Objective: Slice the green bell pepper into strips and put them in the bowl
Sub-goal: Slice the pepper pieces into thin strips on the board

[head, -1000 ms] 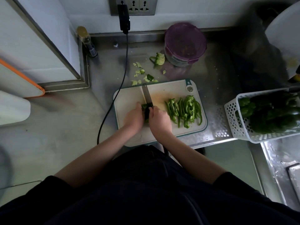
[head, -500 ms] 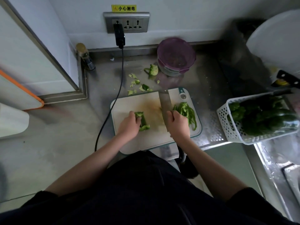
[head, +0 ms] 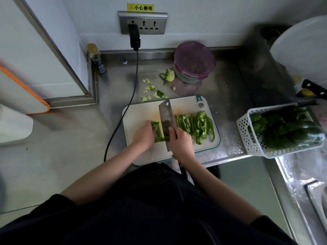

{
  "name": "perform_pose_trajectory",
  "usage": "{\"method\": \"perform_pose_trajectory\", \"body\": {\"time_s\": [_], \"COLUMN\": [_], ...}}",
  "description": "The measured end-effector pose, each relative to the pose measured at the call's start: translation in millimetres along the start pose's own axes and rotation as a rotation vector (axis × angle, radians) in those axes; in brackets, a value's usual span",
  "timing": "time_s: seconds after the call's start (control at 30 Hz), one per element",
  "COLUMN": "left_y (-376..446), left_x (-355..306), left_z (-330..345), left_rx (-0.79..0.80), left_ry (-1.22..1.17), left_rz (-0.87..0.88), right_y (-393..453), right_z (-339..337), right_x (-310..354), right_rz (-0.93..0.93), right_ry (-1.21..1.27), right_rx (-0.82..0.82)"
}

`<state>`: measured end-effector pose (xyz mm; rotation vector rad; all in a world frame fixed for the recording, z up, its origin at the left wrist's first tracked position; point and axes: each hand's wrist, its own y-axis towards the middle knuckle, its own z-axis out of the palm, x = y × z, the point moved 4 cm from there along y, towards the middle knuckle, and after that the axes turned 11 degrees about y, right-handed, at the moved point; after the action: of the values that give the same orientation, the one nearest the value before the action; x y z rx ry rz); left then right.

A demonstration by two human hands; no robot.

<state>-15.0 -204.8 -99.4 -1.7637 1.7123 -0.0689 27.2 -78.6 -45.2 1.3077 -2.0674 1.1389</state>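
The remaining piece of green bell pepper [head: 158, 132] lies on the left half of the cutting board [head: 139, 112], pinned under the left hand [head: 144, 134], whose fingers curl down onto its left edge. Half a second ago the cleaver [head: 165, 119] was over by the cut strips [head: 194, 125], apparently sweeping them aside; now it has come back and stands against the right edge of the piece, its blade running away from the person. The right hand [head: 179, 143] grips the handle, fingers wrapped around it with the forefinger up on the blade's flat. The strips, bunched a moment ago, now lie spread on the board's right half, well apart from the uncut piece. This suggests slicing is resuming: only a narrow piece is left, so a few cuts should finish it. None of the pile on the board has yet gone to the purple bowl [head: 194, 62], which stands beyond the board near the wall, next to pepper scraps [head: 152, 89].
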Motion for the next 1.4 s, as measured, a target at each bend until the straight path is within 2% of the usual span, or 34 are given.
{"method": "perform_pose_trajectory", "body": {"time_s": [0.17, 0.3, 0.53, 0.7, 0.9, 1.1, 1.4], "left_y": [3, 4, 5, 4, 4, 5, 5], "left_x": [2, 3, 3, 4, 4, 5, 4], "left_z": [2, 5, 5, 6, 6, 7, 6], "left_rx": [-0.009, -0.003, 0.006, -0.008, -0.017, -0.007, -0.012], "left_ry": [0.001, 0.016, 0.04, 0.048, 0.039, 0.041, 0.003], "left_rz": [0.013, 0.019, 0.026, 0.023, 0.014, 0.006, 0.016], "right_y": [-3, 0, -1, -2, 1, 1, 5], "right_z": [0, -5, -13, -4, 5, 13, 27], "right_x": [0, 0, 4, 3, 1, 2, -7], "right_rz": [-0.021, 0.047, 0.033, 0.003, -0.032, -0.089, -0.078], "right_ry": [-0.049, 0.079, 0.091, -0.005, -0.032, -0.159, -0.223], "right_rx": [0.016, -0.019, -0.021, 0.017, -0.002, -0.022, -0.03]}}
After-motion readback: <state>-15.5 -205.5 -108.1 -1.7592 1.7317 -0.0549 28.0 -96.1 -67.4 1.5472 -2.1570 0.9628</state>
